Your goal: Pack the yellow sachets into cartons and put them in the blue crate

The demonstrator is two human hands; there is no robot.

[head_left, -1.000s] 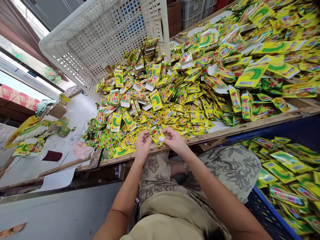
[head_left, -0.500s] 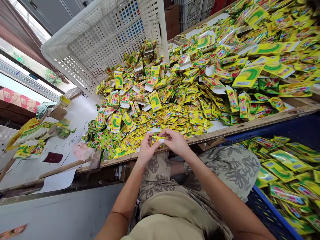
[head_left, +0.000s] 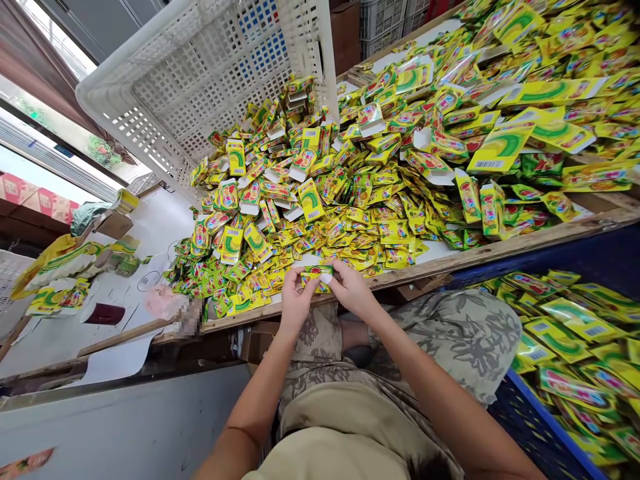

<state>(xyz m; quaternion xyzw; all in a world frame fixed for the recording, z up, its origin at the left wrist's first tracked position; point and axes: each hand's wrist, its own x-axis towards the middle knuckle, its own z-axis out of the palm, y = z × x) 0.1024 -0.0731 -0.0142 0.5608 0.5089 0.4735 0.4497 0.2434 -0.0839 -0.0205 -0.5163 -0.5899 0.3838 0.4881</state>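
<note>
My left hand (head_left: 296, 297) and my right hand (head_left: 351, 288) meet at the table's front edge, fingers closed round a small yellow-and-green packet (head_left: 316, 271). Each hand grips one end of it, and the fingers hide part of it. A white patch shows at my right thumb; whether it is a covering or a paper flap I cannot tell. Just beyond my hands lies a heap of small yellow packets (head_left: 350, 230). Several little yellow cartons (head_left: 311, 201) with green curves and barcodes lie on the heap, some with white flaps open.
A white plastic crate (head_left: 145, 100) lies tipped toward the heap. At lower right, a blue crate (head_left: 555, 420) holds yellow packs. Wooden edging (head_left: 395, 275) runs along the table front. On the left are a dark red piece (head_left: 103, 314), a wooden stick (head_left: 125, 337) and pink plastic (head_left: 163, 301).
The packet between my hands has turned slightly, so more of its green and red printed side shows. My fingers have shifted a little on it; the heap looks the same.
</note>
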